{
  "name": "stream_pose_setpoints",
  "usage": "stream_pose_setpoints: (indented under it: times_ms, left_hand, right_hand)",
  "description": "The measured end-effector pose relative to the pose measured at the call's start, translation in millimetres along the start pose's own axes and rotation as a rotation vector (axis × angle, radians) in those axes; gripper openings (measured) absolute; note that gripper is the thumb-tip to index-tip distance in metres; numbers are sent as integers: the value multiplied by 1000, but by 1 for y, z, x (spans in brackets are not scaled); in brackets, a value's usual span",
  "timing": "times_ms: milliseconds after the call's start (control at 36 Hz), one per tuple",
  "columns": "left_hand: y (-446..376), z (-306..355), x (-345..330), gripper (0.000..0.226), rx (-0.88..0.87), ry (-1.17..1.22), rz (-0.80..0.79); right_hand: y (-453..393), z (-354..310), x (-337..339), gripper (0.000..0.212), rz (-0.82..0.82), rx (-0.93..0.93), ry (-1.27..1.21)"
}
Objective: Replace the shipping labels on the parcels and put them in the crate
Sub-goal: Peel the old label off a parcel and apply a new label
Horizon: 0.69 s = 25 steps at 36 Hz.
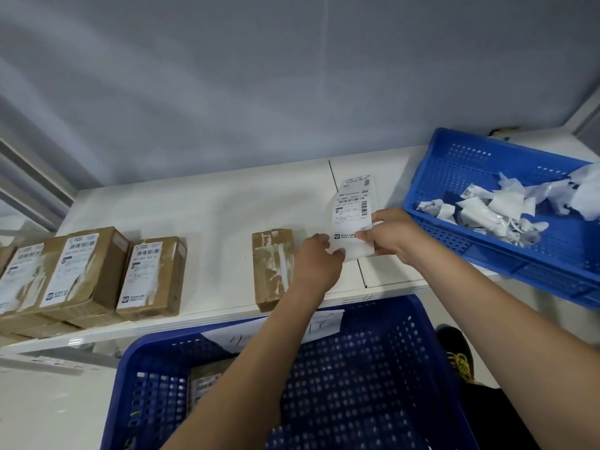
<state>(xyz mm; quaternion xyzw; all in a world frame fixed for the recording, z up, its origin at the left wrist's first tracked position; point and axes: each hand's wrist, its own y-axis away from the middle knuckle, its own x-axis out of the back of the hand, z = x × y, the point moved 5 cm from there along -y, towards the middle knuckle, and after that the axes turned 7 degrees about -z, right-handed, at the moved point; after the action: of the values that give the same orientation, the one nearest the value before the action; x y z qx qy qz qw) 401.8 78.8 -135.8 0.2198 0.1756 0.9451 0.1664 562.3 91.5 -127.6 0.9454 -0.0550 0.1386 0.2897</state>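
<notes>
I judge fresh-label pickup underway: left hand (319, 254) and right hand (388, 235) both pinch the label stack (352, 219). The stripped parcel (272, 269) lies on the worktop (211, 209) just beside my left hand. Next: peel one, align squarely.

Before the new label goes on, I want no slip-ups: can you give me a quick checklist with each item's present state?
1. Label strip held by both hands, left hand and right hand: ok.
2. Bare parcel has its old label off, only residue left: ok.
3. Label peeled from its backing: cannot tell.
4. Front crate has room: ok.
5. Scrap crate within reach on the right: ok.
</notes>
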Motion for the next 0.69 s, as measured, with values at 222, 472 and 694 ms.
stream_pose_setpoints:
  times_ms: [222, 472, 694]
  left_hand:
    - [-6, -17, -22, 30, 157, 436, 77]
    - [-11, -23, -31, 12, 196, 611, 101]
    - [-16, -28, -37, 16, 178, 677, 82]
  right_hand:
    - [-2, 0, 15, 23, 44, 10, 64]
    - [2, -12, 16, 70, 180, 231, 510]
    - [2, -7, 2, 21, -6, 344, 732]
